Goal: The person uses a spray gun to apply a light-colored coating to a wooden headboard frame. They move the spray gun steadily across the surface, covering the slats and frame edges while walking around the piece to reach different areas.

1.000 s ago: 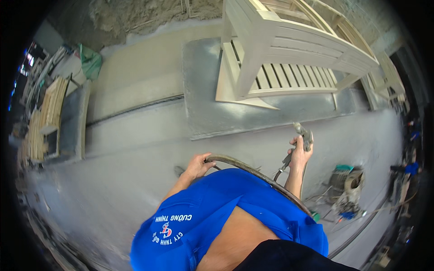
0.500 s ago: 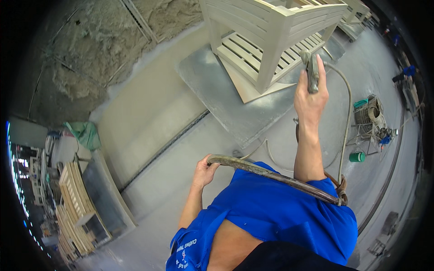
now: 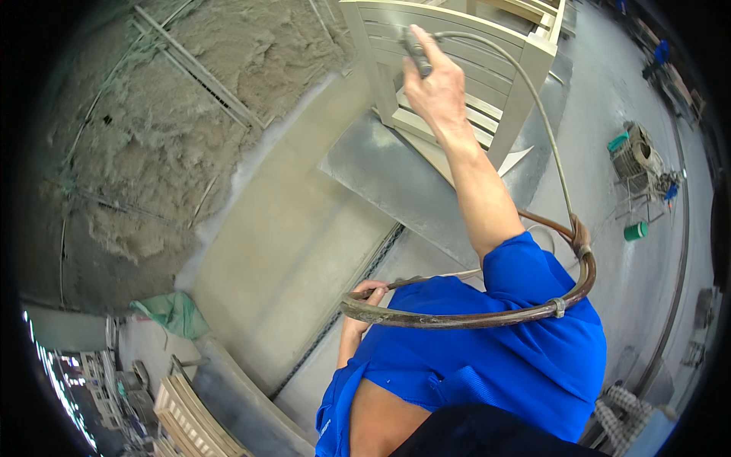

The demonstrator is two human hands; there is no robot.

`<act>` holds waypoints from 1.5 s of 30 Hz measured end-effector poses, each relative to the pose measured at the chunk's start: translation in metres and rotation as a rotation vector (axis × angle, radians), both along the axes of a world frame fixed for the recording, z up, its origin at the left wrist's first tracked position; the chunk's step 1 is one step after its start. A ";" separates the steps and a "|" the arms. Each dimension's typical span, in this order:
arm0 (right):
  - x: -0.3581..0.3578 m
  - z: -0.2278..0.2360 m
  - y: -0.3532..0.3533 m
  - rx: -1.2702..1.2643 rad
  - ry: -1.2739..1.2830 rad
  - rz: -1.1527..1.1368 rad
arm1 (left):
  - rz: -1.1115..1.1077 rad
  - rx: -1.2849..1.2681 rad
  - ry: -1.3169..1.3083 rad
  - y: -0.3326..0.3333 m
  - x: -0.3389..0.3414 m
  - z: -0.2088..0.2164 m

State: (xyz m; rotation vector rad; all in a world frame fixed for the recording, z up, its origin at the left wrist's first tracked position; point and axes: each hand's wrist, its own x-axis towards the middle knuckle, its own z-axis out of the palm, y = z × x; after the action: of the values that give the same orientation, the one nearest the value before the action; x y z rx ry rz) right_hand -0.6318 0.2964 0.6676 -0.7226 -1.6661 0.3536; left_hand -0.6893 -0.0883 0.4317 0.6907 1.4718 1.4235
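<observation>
Right hand: I am gripping the spray gun [image 3: 415,47] in my right hand [image 3: 438,84], arm stretched out ahead, fingers wrapped tight round its body
Left hand: my left hand [image 3: 367,293] is closing round the thick brown hose [image 3: 472,318], holding it near my chest
Bearing: the pale slatted chair frame [image 3: 457,68] is standing directly ahead of the gun, just beyond the nozzle; my right hand is by far the nearer, the left well back
Long axis: the chair's slats are running sideways across the gun's line
Chair: cream-coloured, matte, standing on a grey metal sheet [image 3: 381,179] on the floor
Hose: looping from my left hand round my right side up to the gun
</observation>
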 end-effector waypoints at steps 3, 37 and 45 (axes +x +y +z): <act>-0.053 0.016 0.013 0.046 0.036 0.025 | -0.134 -0.052 -0.101 0.031 -0.042 0.018; -0.272 -0.041 -0.022 -0.088 -0.065 -0.503 | -1.537 0.220 -0.007 0.254 -0.424 -0.067; -0.229 -0.053 -0.050 -0.086 0.003 -0.744 | -1.573 0.035 -0.065 0.257 -0.418 -0.087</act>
State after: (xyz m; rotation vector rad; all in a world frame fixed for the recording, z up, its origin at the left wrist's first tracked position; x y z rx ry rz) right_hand -0.8607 0.2467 0.6145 -1.3352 -1.2699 -0.1059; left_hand -1.1073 0.1690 0.3446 1.3396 0.4391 0.2061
